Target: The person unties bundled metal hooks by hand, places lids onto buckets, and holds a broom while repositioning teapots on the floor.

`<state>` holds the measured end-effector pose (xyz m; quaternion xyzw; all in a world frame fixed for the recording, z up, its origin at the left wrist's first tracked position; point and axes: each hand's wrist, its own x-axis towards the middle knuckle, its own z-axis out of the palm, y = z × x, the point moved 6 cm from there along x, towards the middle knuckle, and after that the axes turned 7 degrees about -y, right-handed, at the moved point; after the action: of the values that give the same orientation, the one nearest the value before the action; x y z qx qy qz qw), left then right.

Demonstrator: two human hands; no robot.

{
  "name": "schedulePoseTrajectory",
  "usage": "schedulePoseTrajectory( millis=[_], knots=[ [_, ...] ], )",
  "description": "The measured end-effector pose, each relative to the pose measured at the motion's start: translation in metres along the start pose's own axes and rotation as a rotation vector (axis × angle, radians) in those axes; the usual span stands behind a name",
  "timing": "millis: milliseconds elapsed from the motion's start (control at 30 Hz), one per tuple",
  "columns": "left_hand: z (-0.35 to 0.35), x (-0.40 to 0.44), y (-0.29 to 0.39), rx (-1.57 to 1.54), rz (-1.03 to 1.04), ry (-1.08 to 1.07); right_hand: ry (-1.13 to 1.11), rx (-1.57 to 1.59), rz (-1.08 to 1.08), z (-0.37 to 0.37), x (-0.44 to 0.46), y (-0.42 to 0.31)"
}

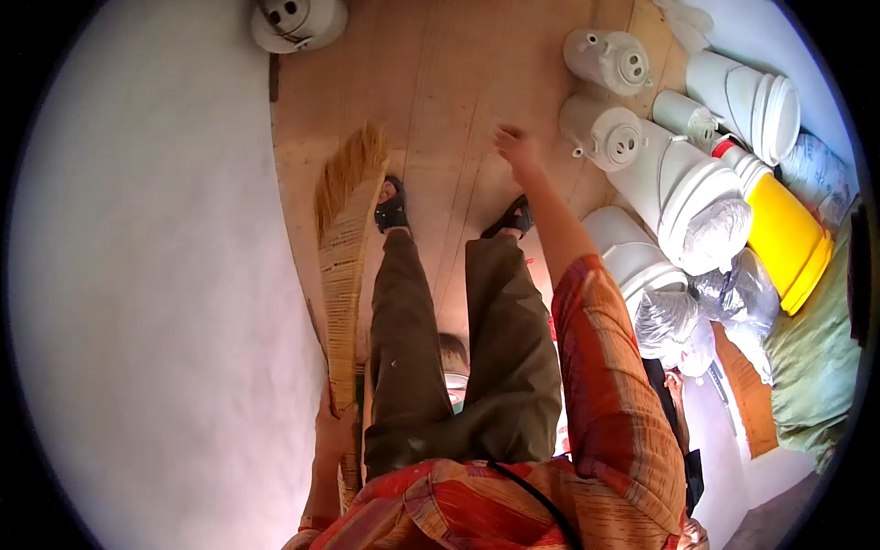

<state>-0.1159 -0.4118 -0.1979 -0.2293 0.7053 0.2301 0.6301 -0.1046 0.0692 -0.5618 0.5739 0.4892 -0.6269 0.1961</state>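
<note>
A straw broom (340, 284) stands along the wall side, its bristles pointing away from me, close to my left foot. My left hand (335, 433) is closed around the lower part of its bound handle. My right hand (518, 151) reaches forward above the wooden floor, with nothing visible in it. Its fingers are loosely bent and a little apart. The nearest thing to it is a white lidded pot (602, 134) to its right, and the two do not touch.
A white wall (165, 275) runs close on my left. Another white pot (298, 23) stands ahead by it. To the right are white buckets (683, 197), a yellow bucket (788, 238), plastic bags (674, 321) and a green sack (816, 376). Wooden floorboards (440, 101) lie ahead.
</note>
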Motion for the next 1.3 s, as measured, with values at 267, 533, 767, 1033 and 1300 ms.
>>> schedulePoseTrajectory(
  millis=[267, 533, 767, 1033, 1300],
  knots=[
    [0.102, 0.023, 0.149, 0.632, 0.317, 0.084, 0.351, 0.317, 0.228, -0.224, -0.041, 0.102],
    [0.207, 0.02, 0.3, 1.089, 0.72, 0.189, 0.612, -0.286, -0.273, -0.336, 0.009, 0.096],
    [0.239, 0.002, 0.352, 1.252, 0.444, 0.246, 0.517, -0.251, -0.303, -0.333, 0.037, 0.076],
    [0.181, -0.064, 0.292, 0.98, 0.071, 0.346, 0.577, 0.147, -0.289, -0.32, 0.048, 0.12],
    [0.234, -0.055, 0.313, 1.18, 0.359, 0.224, 0.048, 0.903, 0.248, -0.186, 0.012, 0.181]
  ],
)
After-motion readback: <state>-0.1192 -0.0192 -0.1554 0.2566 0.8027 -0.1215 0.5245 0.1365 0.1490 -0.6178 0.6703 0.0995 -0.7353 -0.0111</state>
